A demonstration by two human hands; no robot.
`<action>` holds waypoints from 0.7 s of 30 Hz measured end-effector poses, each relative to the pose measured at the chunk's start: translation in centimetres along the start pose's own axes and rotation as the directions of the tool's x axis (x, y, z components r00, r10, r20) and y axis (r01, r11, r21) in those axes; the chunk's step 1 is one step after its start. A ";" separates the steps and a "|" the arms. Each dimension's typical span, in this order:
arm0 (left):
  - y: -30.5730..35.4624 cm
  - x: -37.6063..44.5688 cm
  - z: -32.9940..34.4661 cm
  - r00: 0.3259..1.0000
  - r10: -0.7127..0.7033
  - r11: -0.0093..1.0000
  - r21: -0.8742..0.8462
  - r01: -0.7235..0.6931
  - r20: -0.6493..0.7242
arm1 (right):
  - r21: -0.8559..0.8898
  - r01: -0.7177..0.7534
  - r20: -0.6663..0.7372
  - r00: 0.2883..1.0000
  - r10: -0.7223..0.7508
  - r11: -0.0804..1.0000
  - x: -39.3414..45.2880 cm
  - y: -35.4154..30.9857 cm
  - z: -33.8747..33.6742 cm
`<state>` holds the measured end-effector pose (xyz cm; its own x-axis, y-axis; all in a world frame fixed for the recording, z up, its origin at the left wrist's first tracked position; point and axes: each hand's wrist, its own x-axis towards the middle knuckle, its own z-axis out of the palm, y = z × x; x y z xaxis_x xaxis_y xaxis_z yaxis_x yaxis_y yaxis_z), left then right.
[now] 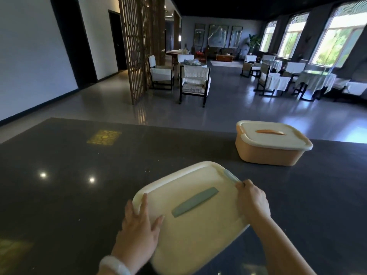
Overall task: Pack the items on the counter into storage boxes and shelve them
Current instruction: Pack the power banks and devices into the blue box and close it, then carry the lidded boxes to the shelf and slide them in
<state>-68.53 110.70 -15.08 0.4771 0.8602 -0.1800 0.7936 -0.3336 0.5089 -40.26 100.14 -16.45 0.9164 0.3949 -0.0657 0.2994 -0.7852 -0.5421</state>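
Head view is showing a cream lid [190, 211] with a grey-green handle strip [195, 201], tilting over the near part of the dark surface [69, 165]; whether a box sits under it is hidden, so I cannot tell. The left hand [139, 233] is lying spread against the lid's near-left edge, fingers straight and thumb resting on top, while the right hand [253, 201] is curling its fingers round the right edge just beside the grey-green clip [231, 175]. Well apart, toward the far right, an orange box [270, 143] with its own cream lid on is sitting closed. The lid is looking like light, stiff plastic with a smooth, probably slippery face; it should be flexing little, so taking it by two opposite rims, as now, seems safer than by the flat top. The clip and corners are likely the weakest spots under squeezing.
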 end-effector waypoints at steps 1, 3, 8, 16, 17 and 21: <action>-0.1 -0.4 0.5 1.000 -0.009 0.993 -0.121 0.007 -0.013 | -0.046 0.010 0.008 1.000 -0.010 0.999 -0.4 0.4 -0.4; -0.4 0.1 0.7 0.998 0.013 0.969 -0.246 -0.028 -0.062 | -0.142 0.037 0.061 0.998 -0.029 0.989 -0.2 0.8 -1.8; -2.4 4.2 -1.0 0.987 0.134 0.953 -0.285 -0.105 0.084 | -0.123 0.139 0.184 0.976 -0.115 0.983 2.7 -0.6 -2.9; -2.3 7.9 -2.8 0.992 0.069 0.941 -0.338 -0.030 0.106 | 0.224 -0.020 0.233 0.972 -0.034 0.974 -0.1 1.1 -0.8; -2.2 8.1 -2.8 0.995 0.008 0.947 -0.321 0.025 0.103 | 0.240 -0.043 0.225 0.974 -0.013 0.970 -0.7 1.4 -0.8; -1.4 8.0 -2.7 0.986 -0.075 0.973 -0.203 0.105 0.150 | 0.246 -0.146 0.193 0.976 0.099 0.958 -2.9 3.2 -0.5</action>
<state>-66.88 119.13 -14.93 0.4675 0.8154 -0.3414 0.7457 -0.1563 0.6477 -41.82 96.24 -17.55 0.8730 0.3996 -0.2796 0.0875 -0.6924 -0.7162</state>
